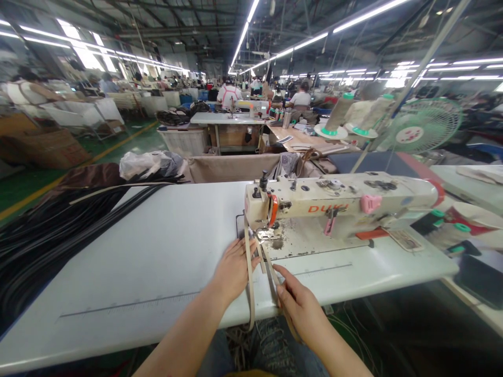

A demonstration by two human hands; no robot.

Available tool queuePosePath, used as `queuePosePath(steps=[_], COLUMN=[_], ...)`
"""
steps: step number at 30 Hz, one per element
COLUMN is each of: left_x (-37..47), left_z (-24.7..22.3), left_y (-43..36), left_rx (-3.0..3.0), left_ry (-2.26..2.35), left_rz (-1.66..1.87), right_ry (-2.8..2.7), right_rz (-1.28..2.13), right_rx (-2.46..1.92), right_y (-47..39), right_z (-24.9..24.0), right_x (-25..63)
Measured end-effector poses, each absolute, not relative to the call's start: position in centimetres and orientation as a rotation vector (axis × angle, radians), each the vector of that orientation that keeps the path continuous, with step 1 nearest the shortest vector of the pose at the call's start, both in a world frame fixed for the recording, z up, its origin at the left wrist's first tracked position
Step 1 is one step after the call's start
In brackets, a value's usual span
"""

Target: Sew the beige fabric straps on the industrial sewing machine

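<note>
An industrial sewing machine point(291, 209) stands on the white table point(176, 246), its needle area and metal plate point(269, 234) just ahead of my hands. My left hand point(232, 269) lies flat beside the needle area, fingers stretched forward, touching narrow beige strips. One beige strip point(250, 277) hangs from the machine head, crosses over this hand and loops past the table's front edge. Between thumb and fingers of my right hand point(301, 303) is another beige strip point(272, 268), which runs up to the presser foot. The needle tip is too small to make out.
Long black strips point(78, 230) are heaped over the table's left side. Behind the table is a beige fabric-lined bin point(236, 167). Thread cones point(336, 115) and a green fan point(422, 128) stand at the right. Farther back, people work at other tables.
</note>
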State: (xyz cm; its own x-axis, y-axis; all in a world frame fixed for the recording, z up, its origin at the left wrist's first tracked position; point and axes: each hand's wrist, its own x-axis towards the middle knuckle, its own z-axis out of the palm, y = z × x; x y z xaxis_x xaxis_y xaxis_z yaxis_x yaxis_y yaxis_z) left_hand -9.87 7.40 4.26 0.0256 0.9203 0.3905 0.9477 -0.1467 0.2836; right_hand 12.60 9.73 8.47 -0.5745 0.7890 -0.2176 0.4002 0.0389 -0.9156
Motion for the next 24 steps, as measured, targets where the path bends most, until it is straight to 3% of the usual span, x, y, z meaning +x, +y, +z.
queuePosePath(steps=[24], left_x=[-9.9], left_z=[4.0], left_y=[7.7], left_rx=[-2.188], left_ry=[-2.011], left_rz=[-0.765], right_ry=[-2.068], right_rz=[1.429], right_rx=[-1.174], right_y=[10.5], right_z=[7.9], right_x=[11.5])
